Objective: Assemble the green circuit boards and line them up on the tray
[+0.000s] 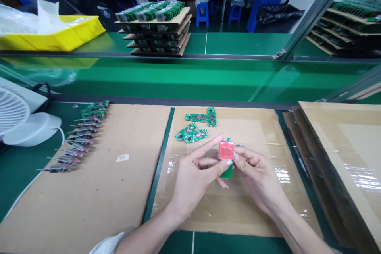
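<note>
A small green circuit board [227,172] with a red-faced square display [226,150] is held upright over the middle cardboard sheet. My left hand [201,168] pinches it from the left, the thumb across its front and the index finger near the display's top edge. From the other side my right hand [253,168] grips the same board, thumb and fingertips at the display's right edge. Beyond my hands lie several loose green circuit boards, among them one standing lengthwise [212,116] and one lying crosswise [196,117]. My fingers hide the board's back.
On the left cardboard [131,190] runs a row of display parts [71,152], beside a white fan [26,119]. Stacked cardboard [342,158] borders the right. Across the metal rail stand a yellow bin [53,39] and a layered stack of boards [157,31].
</note>
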The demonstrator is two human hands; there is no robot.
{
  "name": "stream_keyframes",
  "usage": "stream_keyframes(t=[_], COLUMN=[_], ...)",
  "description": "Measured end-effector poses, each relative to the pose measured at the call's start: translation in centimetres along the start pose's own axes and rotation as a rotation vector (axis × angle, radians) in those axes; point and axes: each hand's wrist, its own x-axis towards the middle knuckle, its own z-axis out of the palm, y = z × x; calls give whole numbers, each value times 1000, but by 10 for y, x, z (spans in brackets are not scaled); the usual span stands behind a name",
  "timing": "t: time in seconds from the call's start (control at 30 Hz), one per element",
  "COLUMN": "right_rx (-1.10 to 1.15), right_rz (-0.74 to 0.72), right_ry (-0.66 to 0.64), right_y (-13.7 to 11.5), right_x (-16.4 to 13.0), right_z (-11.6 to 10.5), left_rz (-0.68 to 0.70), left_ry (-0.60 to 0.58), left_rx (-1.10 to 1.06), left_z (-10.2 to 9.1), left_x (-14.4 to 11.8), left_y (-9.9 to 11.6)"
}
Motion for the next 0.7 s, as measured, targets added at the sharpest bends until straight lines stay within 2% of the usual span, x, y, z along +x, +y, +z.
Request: stream_keyframes(t=[0.17,0.27,0.37,0.47,0.53,0.6,0.7], right_rx=[-64,-209,-395,-362,-285,-249,-241], right_rz=[-20,-133,-262,-348,-391,-405,-369], right_ry=[26,106,207,381,526,632,676], right_y=[3,6,6,1,-4,-8,-7], right_x=[-1,-2,0,7,14,20,29], right_z=[0,-1,-5,-14,-23,-32,-42], left_rz=[13,63,169,310,443,602,826], left_ry=[-32,-42,92,206,154,29,-104], left_rx=[11,24,86,254,442,644,926], left_z=[-1,-1,-3,-5,-6,-5,-1], left_x=[2,6,11,13,13,12,13], left_y=[-2,-5,-9,-13,-18,-23,-32])
